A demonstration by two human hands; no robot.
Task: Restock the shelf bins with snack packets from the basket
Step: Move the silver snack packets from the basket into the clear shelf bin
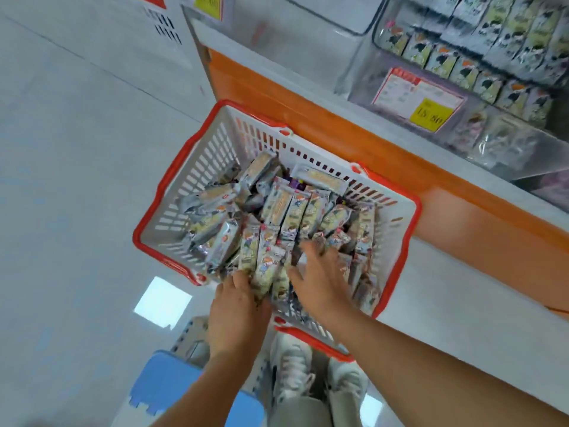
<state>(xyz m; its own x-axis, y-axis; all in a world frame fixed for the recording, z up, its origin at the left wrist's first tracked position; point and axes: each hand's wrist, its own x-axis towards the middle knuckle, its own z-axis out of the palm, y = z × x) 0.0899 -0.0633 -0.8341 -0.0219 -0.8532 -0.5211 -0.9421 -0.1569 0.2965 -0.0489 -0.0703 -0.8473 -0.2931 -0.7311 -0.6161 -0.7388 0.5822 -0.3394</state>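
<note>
Red-rimmed white plastic basket (pixel 197 167) heaped; clear plastic shelf bin (pixel 508 149) part-filled. Left hand (pixel 237 306) grips foil snack packets (pixel 264 266); right hand (pixel 317 275), fingers spread, presses them.

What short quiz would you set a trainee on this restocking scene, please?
1. Which colour is the rim of the basket? A blue, B red, C green.
2. True or false: the left hand and the right hand are both on the packets in the basket.
3. Fill in: the price tag on the shelf bin is ____.
Key: 1 B; 2 true; 3 yellow.
</note>
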